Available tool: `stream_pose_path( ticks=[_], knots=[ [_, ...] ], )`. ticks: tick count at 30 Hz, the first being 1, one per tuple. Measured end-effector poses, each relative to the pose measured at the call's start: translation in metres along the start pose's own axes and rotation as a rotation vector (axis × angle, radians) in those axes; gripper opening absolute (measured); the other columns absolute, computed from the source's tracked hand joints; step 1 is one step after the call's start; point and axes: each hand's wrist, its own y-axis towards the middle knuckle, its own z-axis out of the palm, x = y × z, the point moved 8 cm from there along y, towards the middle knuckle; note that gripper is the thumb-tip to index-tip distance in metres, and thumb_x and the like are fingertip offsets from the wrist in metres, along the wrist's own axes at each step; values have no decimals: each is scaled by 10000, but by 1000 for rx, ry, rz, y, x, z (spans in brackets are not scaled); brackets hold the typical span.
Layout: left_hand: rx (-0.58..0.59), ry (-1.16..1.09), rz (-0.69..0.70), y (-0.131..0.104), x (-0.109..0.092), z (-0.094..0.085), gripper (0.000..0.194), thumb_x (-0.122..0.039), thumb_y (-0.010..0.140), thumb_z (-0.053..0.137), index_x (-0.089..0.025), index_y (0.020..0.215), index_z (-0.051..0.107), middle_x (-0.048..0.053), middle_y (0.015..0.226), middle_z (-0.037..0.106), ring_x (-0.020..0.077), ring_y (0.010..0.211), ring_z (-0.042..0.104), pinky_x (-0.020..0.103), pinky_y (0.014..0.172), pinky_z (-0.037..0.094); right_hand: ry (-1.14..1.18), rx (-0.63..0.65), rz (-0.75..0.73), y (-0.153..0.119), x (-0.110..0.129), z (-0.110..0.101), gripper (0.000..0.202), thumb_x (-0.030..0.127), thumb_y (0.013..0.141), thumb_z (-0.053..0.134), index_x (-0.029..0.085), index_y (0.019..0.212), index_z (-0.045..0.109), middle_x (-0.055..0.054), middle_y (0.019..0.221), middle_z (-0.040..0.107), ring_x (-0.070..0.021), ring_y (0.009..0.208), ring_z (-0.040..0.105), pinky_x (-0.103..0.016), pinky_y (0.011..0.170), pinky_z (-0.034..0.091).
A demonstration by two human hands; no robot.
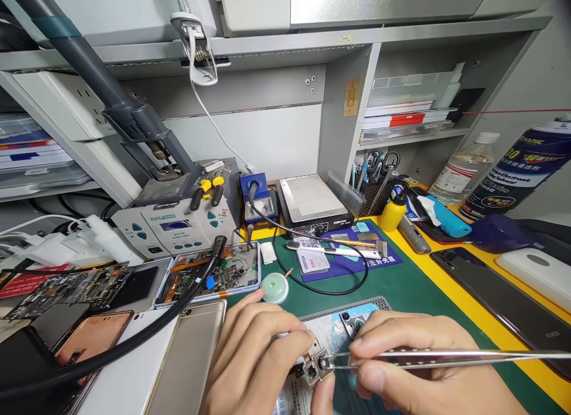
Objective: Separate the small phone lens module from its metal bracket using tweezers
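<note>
Near the front of the green mat, my left hand [263,355] pinches a small phone camera module [312,370] with two lenses. In my right hand [410,355] is a pair of metal tweezers [428,358], its tips pointing left and touching or very near the right-hand lens. Under both hands lies a blue and white printed surface [336,329], partly hidden by my fingers. Just behind the right thumb and forefinger, another dark round lens part [345,317] shows on that surface.
A parts tray [256,263] and a soldering station [187,225] stand at left, with a thick black hose [147,343] crossing over several phones. Behind are a heating plate [312,198] and a toothbrush [330,248]. At right are a yellow bottle [393,211] and a black phone [504,302].
</note>
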Motion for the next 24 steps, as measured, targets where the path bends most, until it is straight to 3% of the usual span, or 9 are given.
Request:
stream_pose_path(
  ticks=[7,19,24],
  knots=[
    [14,-67,-29,-1,3,4,224,-65,822,614,-195,1003,638,28,942,627,192,929,570,445,1034,445,-35,-2,-44,1,3,0,246,68,680,853,289,785,872,8,680,837,-140,565,750,-146,567,610],
    [131,-81,-37,-1,6,9,259,-123,843,645,-211,1083,608,31,992,630,203,990,587,443,1068,431,-22,7,-8,2,4,0,227,63,686,839,276,756,869,13,660,828,-123,536,733,-124,520,585],
    [166,-37,59,1,3,10,306,-148,820,708,-214,1107,627,35,971,671,195,923,649,433,1030,498,-21,9,-11,3,6,0,218,68,678,838,272,747,869,7,641,823,-138,536,736,-145,537,599]
  ],
)
